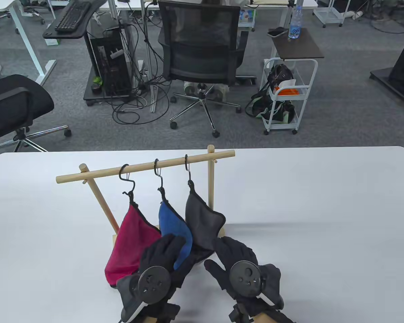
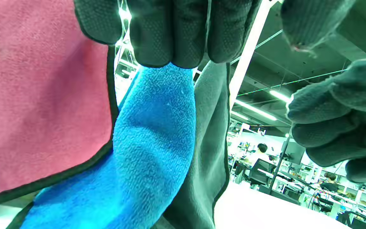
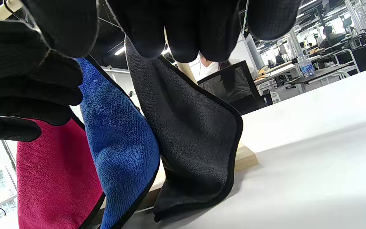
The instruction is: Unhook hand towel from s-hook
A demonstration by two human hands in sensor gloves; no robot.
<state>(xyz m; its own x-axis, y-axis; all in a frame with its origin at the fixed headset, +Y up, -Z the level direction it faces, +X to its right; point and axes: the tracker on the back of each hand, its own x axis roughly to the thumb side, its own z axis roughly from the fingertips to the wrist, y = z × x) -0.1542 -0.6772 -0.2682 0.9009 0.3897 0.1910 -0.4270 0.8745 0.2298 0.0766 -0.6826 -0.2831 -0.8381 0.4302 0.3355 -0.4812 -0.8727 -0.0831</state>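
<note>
An open office with grey carpet, office chairs [image 1: 202,50] and a small white trolley [image 1: 286,97] lies behind a white table [image 1: 323,208], on which stands a wooden rack [image 1: 144,166] with three black S-hooks on its bar. From the left S-hook [image 1: 126,181] hangs a red towel [image 1: 131,245], its lower part just left of the left hand's fingers. From the middle S-hook [image 1: 159,178] hangs a blue towel [image 1: 171,225], its loop on the hook well above the fingers. The left hand [image 1: 161,259] reaches up onto this towel: its fingertips [image 2: 167,31] lie close together and press against the blue cloth, and whether a thumb pinches it from behind cannot be told. From the right S-hook [image 1: 188,171] hangs a dark grey towel [image 1: 202,218], just right of the left hand's fingers and directly above those of the right hand. The right hand [image 1: 237,262] lies below it with its fingers [image 3: 183,28] held side by side at the grey towel's lower edge; the right wrist view shows them near the cloth, but I cannot tell whether they touch or grip it.
</note>
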